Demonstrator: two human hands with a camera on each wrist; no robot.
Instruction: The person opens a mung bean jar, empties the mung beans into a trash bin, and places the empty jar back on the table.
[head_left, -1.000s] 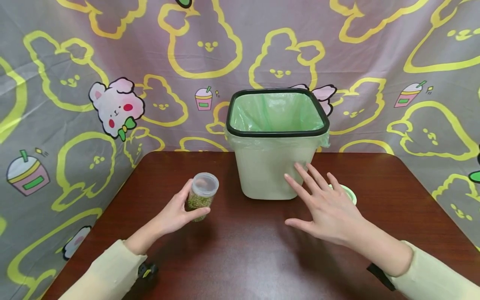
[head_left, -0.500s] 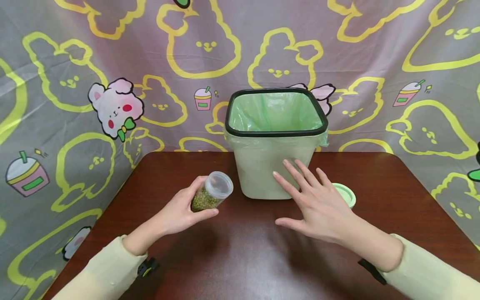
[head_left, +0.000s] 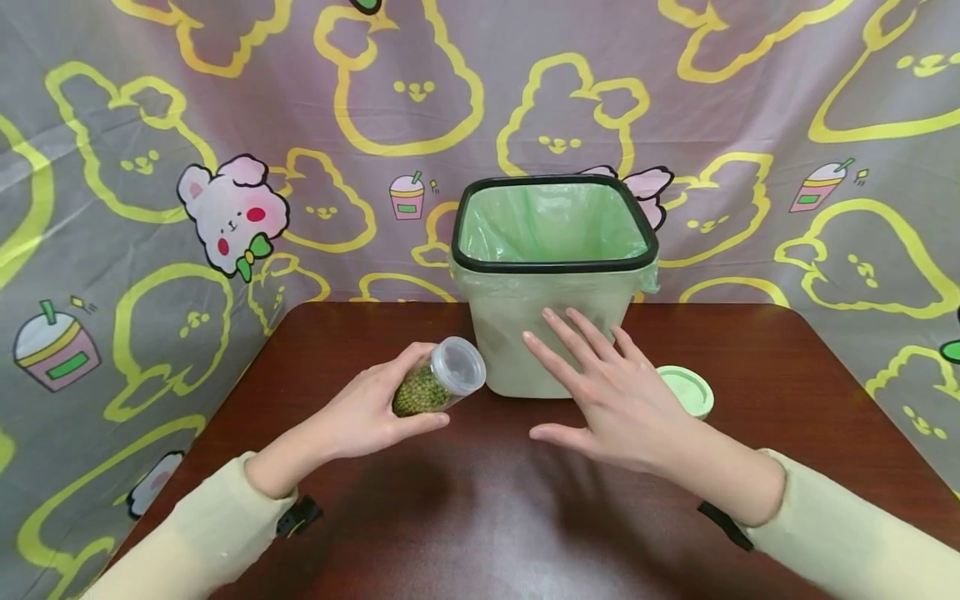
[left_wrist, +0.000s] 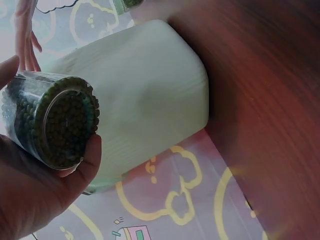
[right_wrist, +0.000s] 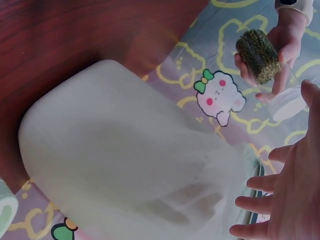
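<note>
My left hand [head_left: 367, 408] grips a clear jar of small green beans [head_left: 422, 392] with a translucent lid [head_left: 459, 367], tilted so the lid leans to the right. In the left wrist view the beans [left_wrist: 67, 122] show through the jar's base, with fingers and thumb around its side. My right hand [head_left: 615, 400] is spread above the table, fingers straight, holding nothing. It lies in front of the bin [head_left: 517, 333] in the head view; I cannot tell if it touches it. In the right wrist view the jar [right_wrist: 258, 56] is apart from the right hand [right_wrist: 295, 190].
A pale bin with a black rim [head_left: 555, 268] and green liner bag [head_left: 555, 221] stands at the table's back. Right of it sits a small light-green round dish [head_left: 688, 390], partly behind my right hand. Patterned cloth [head_left: 420, 83] hangs around the brown table [head_left: 480, 500].
The jar in my left hand has moved right and tipped from nearly upright to slanted right. My spread right hand has shifted left, nearer the jar, uncovering more of the green dish.
</note>
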